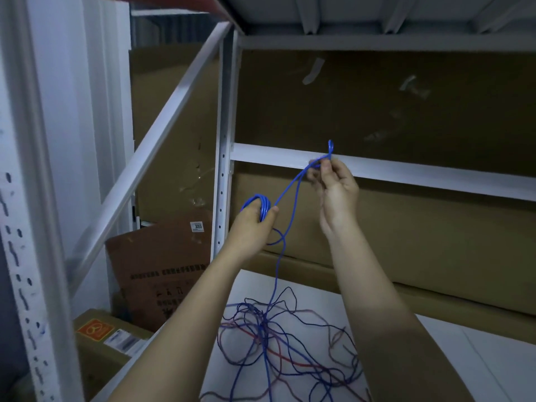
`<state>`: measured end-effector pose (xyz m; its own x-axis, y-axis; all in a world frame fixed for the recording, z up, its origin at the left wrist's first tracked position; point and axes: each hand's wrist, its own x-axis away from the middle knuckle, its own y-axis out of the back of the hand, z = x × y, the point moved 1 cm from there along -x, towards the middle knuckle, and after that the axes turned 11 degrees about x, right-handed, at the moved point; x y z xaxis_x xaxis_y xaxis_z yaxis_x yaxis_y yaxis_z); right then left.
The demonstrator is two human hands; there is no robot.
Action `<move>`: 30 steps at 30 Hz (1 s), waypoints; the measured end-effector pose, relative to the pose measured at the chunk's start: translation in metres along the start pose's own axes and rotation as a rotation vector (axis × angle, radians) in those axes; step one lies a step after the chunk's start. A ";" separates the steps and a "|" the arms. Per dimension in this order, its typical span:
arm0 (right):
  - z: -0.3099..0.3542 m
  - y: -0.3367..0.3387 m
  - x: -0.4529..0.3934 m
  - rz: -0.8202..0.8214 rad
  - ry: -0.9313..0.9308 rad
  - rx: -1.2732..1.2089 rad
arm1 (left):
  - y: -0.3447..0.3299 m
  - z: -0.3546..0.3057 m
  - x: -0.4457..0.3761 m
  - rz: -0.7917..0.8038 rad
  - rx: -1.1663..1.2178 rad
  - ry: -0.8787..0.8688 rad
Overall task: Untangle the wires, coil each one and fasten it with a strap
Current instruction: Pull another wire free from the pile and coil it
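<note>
A small coil of blue wire is gripped in my left hand, raised above the shelf. From the coil the blue wire runs up to my right hand, which pinches a bend of it at the fingertips; a short loop sticks up above the fingers. More blue wire hangs down from my hands to a tangle of blue, red and dark wires lying on the white shelf surface. No strap is visible.
I stand at a white metal rack with a crossbar just behind my right hand. Large cardboard boxes fill the back. Smaller brown boxes stand lower left beside a perforated upright.
</note>
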<state>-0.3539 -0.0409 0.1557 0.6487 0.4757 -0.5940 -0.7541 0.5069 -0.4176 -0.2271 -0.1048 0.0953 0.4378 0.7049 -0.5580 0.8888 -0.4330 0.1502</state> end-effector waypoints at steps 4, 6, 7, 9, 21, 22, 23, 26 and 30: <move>-0.023 0.024 0.018 0.022 -0.328 -0.031 | 0.000 0.024 0.013 -0.005 -0.087 0.099; -0.031 0.036 0.029 0.072 -0.428 -0.005 | 0.003 0.040 0.019 -0.055 -0.137 0.150; -0.034 0.041 0.034 0.112 -0.464 0.003 | 0.005 0.049 0.022 -0.080 -0.147 0.178; -0.038 0.052 0.046 0.223 -0.558 -0.014 | 0.009 0.064 0.031 -0.121 -0.149 0.239; -0.086 0.109 0.089 0.861 -0.820 0.941 | 0.029 0.065 0.052 -0.527 0.039 0.132; -0.089 0.105 0.092 0.823 -0.737 1.046 | 0.027 0.063 0.053 -0.487 0.019 0.103; -0.092 0.099 0.094 0.770 -0.610 1.157 | 0.025 0.063 0.054 -0.435 -0.004 0.079; -0.099 0.079 0.106 0.663 -0.102 1.440 | 0.020 0.058 0.057 -0.327 -0.064 0.022; -0.093 0.049 0.135 0.646 -0.128 1.012 | 0.018 0.053 0.056 -0.313 -0.146 -0.023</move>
<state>-0.3123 -0.0190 -0.0090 0.2300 0.8882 -0.3978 -0.5586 0.4552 0.6934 -0.1934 -0.1027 0.0235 0.1395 0.7773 -0.6135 0.9902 -0.1119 0.0834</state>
